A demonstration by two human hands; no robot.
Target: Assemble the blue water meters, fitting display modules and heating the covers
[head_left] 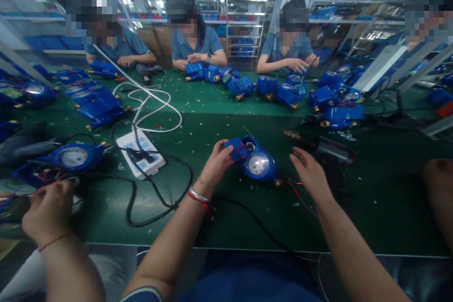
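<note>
A blue water meter [255, 160] with a round white dial and an open wiring box lies on the green table [219, 104] in front of me. My left hand [216, 161] pinches the meter's open box at its left end. My right hand [310, 172] hovers just right of the meter with fingers loosely apart, holding nothing that I can see. Thin red and black wires [295, 191] run from the meter's brass end beneath my right hand.
A white power strip [141, 153] with black cables lies left of me. A co-worker's hand [47, 210] at lower left works beside another blue meter [74, 156]. A dark electric screwdriver [320, 144] lies at the right. Several blue meters [283, 89] and three seated people line the far side.
</note>
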